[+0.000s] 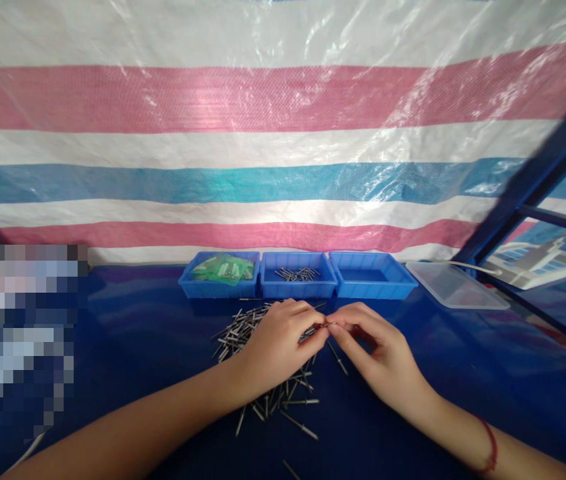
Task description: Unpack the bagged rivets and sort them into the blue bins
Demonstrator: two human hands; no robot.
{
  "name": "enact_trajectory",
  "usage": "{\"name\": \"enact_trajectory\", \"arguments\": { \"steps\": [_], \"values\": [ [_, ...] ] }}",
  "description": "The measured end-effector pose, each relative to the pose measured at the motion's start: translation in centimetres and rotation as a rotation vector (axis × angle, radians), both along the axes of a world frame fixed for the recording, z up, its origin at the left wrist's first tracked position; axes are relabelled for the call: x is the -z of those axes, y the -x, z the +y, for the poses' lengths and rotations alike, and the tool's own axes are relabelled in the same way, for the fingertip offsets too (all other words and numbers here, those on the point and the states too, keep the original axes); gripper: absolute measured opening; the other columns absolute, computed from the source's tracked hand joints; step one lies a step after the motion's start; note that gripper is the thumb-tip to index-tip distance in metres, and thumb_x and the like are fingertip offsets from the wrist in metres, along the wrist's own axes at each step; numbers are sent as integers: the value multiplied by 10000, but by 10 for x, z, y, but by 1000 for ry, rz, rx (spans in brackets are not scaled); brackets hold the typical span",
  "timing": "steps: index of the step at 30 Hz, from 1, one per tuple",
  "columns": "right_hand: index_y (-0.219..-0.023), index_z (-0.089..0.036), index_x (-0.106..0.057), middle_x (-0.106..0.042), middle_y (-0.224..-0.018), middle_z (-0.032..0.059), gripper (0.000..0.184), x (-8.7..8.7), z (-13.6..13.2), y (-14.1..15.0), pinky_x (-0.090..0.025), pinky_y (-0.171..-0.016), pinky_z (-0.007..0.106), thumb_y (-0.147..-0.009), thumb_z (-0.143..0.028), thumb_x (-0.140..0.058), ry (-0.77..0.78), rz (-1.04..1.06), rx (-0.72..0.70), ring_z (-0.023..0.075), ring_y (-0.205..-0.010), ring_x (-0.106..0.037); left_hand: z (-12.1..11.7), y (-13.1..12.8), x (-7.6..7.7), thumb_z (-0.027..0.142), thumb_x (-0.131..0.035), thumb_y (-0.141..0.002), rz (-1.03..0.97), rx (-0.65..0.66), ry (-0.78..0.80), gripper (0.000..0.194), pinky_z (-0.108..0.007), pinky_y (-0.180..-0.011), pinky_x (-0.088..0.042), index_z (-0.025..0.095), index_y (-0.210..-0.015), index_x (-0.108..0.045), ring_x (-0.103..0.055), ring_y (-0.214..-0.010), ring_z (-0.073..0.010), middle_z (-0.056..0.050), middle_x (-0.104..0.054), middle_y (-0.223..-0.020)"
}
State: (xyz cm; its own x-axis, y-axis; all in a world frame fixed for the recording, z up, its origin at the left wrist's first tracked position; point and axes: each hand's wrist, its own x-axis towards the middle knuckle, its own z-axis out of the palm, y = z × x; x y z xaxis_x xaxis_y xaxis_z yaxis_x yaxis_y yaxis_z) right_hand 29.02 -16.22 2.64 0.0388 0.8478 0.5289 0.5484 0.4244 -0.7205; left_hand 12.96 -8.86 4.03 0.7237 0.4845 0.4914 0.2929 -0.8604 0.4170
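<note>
My left hand and my right hand meet fingertip to fingertip above the table. Between their pinched thumbs and forefingers is a thin metal blind rivet, mostly covered by the fingers. A loose pile of blind rivets lies under and around my left hand, partly hidden by it. One single rivet rests on the table just left of my right hand's thumb. More rivets are scattered toward me.
Behind the hands stand three blue bins in a row: the left bin holds a green bag, the middle bin some rivets, and the right bin is beside them. A translucent lid lies right, near a blue frame. Striped sheeting hangs behind.
</note>
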Motion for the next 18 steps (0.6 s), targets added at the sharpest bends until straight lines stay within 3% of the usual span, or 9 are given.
{"name": "enact_trajectory", "arguments": {
  "steps": [6, 12, 18],
  "values": [
    [-920, -220, -633, -602, -862, 32, 101, -5, 1, -2, -464, -577, 242, -873, -190, -548, -100, -101, 15, 128, -703, -571, 1, 1, -2, 190, -570, -859, -45, -37, 17, 55, -300, -709, -425, 181, -824, -612, -580, -758, -150, 5, -657, -794],
    [-914, -217, -628, -589, -898, 52, 102, 2, 6, -6, -467, -616, 272, -888, -249, -535, -15, -99, 68, 148, -733, -570, 4, 2, -5, 191, -526, -888, -50, -14, -60, 102, -290, -724, -438, 176, -865, -625, -588, -768, -145, -12, -656, -819],
    [-821, -198, -597, -582, -881, 57, 173, 0, 5, -4, -466, -701, 282, -917, -274, -476, 49, -102, -7, 164, -809, -572, 3, 4, -6, 231, -499, -899, 8, -33, -146, 170, -283, -676, -409, 165, -779, -600, -569, -705, -131, -1, -619, -738]
  ]
}}
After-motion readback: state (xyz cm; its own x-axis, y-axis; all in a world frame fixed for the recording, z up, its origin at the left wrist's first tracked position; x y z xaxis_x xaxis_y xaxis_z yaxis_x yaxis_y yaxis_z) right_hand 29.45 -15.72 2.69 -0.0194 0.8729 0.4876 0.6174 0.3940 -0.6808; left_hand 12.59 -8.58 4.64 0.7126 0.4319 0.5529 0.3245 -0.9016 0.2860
